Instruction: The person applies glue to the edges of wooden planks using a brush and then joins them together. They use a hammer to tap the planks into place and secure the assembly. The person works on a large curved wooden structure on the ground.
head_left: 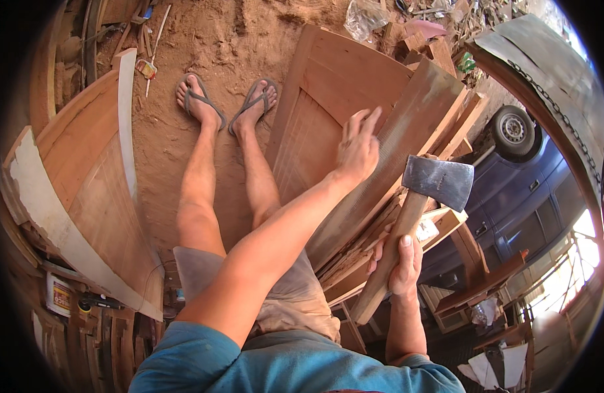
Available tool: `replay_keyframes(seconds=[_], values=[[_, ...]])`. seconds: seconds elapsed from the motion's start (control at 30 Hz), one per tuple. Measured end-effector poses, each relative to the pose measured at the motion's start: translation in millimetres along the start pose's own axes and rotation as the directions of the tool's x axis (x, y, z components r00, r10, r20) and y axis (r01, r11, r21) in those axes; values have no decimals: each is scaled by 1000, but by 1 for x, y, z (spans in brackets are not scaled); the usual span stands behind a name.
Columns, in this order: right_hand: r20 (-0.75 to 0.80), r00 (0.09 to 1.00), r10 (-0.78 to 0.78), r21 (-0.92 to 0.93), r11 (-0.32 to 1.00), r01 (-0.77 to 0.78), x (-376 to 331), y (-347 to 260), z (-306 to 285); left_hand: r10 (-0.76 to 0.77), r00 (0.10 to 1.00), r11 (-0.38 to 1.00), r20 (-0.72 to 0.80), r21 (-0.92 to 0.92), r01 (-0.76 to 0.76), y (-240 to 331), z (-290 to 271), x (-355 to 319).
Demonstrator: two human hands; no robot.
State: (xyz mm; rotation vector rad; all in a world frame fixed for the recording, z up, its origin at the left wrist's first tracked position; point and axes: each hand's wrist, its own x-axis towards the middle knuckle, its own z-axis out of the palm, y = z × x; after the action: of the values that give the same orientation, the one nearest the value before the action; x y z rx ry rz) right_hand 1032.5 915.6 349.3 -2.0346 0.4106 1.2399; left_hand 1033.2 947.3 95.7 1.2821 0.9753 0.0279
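An axe (439,181) with a dark, worn metal head and a pale wooden handle is gripped by my right hand (404,265) around the middle of the handle. The head points up and away from me, its cutting edge turned right. My left hand (358,149) reaches across to the right, its fingers stretched out, slightly blurred and holding nothing. It hovers over a brown wooden panel (331,85) and a long plank (407,131) leaning beside it. The axe head is just right of the left hand, apart from it.
Another curved-looking wooden panel (85,164) stands at my left, above stacked boards and a white bucket (58,295). Bare reddish soil (249,46) lies under my sandalled feet. On the right are a wooden frame (459,223), a blue vehicle (511,203) and a hanging chain (557,108).
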Motion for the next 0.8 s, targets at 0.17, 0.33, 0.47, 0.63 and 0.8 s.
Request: replay_keyframes(seconds=[0.17, 0.33, 0.47, 0.63, 0.8], values=[[46, 999, -18, -124, 992, 24, 17, -20, -2, 160, 982, 959, 101, 218, -179, 14, -11, 1], [89, 994, -57, -312, 947, 82, 55, -84, 10, 118, 970, 976, 211, 156, -153, -6, -22, -59], [85, 992, -89, -609, 784, 122, 107, -117, 25, 42, 952, 971, 304, 211, -110, -16, -23, -95], [139, 985, 102, -871, 485, 73, 215, -161, 43, 7, 935, 969, 356, 230, -95, -15, -17, -98], [211, 976, -61, -886, 411, 217, 299, -195, 78, -9, 936, 972, 351, 221, -74, -13, -14, -77]])
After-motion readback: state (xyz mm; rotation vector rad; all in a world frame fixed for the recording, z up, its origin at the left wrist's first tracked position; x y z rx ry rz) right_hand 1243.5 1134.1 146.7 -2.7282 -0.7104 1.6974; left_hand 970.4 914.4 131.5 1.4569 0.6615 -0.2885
